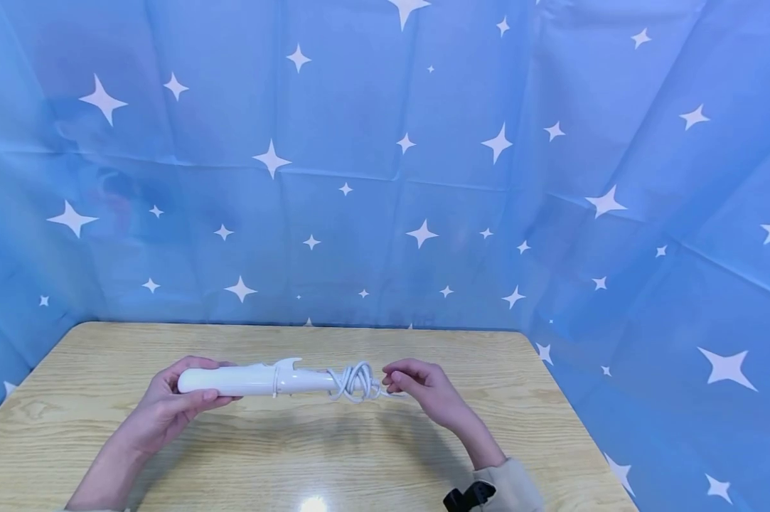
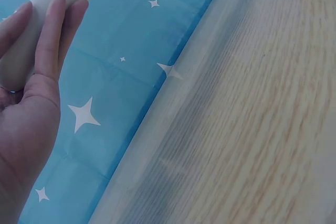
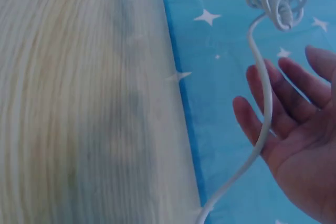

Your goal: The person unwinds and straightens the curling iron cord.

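A white, wand-shaped appliance that looks like a curling iron (image 1: pixel 244 380) is held level above the table, with a small lever sticking up near its middle. My left hand (image 1: pixel 173 402) grips its thick, rounded left end, thumb on the near side; the left wrist view shows the fingers round that end of the curling iron (image 2: pixel 52 3). A white cord (image 1: pixel 357 382) is wound in loops about the narrow right end. Beside those loops is my right hand (image 1: pixel 423 387). In the right wrist view its fingers are spread and loosely bent, and a free length of cord (image 3: pixel 266 98) hangs across them.
Below the hands is a light wood-grain table (image 1: pixel 282 455). A blue cloth with white stars (image 1: pixel 359 142) hangs behind it and along the sides. A black strap (image 1: pixel 469 496) sits on the right sleeve.
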`<action>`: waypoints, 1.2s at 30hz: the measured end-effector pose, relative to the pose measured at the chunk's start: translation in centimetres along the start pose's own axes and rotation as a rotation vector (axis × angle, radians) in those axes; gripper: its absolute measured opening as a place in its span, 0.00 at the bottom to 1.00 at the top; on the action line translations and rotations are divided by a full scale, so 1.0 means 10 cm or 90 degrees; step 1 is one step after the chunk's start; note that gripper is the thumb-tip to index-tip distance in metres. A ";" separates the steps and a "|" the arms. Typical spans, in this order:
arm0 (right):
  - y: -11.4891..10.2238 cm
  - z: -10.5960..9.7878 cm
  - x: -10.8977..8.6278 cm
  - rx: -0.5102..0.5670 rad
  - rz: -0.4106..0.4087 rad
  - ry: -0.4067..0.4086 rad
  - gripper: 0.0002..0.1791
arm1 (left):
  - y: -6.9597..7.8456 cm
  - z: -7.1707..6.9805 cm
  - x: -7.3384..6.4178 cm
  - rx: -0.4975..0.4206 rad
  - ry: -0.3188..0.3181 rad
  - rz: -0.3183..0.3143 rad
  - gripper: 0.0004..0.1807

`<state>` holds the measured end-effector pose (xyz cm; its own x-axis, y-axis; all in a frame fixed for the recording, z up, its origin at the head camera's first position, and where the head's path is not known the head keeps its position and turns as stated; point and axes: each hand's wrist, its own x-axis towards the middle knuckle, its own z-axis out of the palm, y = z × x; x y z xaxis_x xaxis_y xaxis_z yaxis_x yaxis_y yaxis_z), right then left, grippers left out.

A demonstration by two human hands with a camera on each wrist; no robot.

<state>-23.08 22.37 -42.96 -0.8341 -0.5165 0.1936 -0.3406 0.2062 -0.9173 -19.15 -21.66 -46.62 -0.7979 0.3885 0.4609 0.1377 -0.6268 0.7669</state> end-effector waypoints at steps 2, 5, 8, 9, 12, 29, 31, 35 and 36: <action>-0.03 0.03 0.03 0.002 -0.006 -0.002 0.18 | 0.00 0.00 -0.01 0.004 0.001 -0.002 0.30; -0.06 0.07 0.08 0.002 -0.006 -0.009 0.19 | 0.00 0.01 -0.01 0.011 0.005 -0.006 0.30; -0.10 0.11 0.11 0.012 -0.001 -0.017 0.20 | 0.00 0.02 0.00 0.018 0.004 -0.010 0.30; -0.11 0.12 0.12 0.017 0.001 -0.019 0.21 | 0.00 0.02 0.00 0.019 0.003 -0.011 0.30; -0.13 0.16 0.15 0.028 0.007 -0.025 0.23 | 0.00 0.03 0.00 0.023 -0.001 -0.013 0.30; -0.16 0.26 0.23 0.068 0.083 -0.103 0.36 | -0.05 0.03 0.00 0.060 -0.019 -0.043 0.28; -0.16 0.25 0.23 0.054 0.073 -0.098 0.35 | -0.05 0.02 -0.01 0.061 -0.017 -0.046 0.28; -0.18 0.22 0.22 0.008 0.036 -0.085 0.28 | -0.05 0.02 -0.02 0.074 -0.006 -0.051 0.28; -0.18 0.22 0.22 -0.005 0.029 -0.079 0.26 | -0.05 0.02 -0.02 0.077 -0.002 -0.052 0.28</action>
<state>-23.36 19.05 -41.62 -0.7886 -0.6057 0.1065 -0.3073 0.2381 -0.9213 -18.95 -21.32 -47.06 -0.8073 0.4370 0.3966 0.1428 -0.5074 0.8498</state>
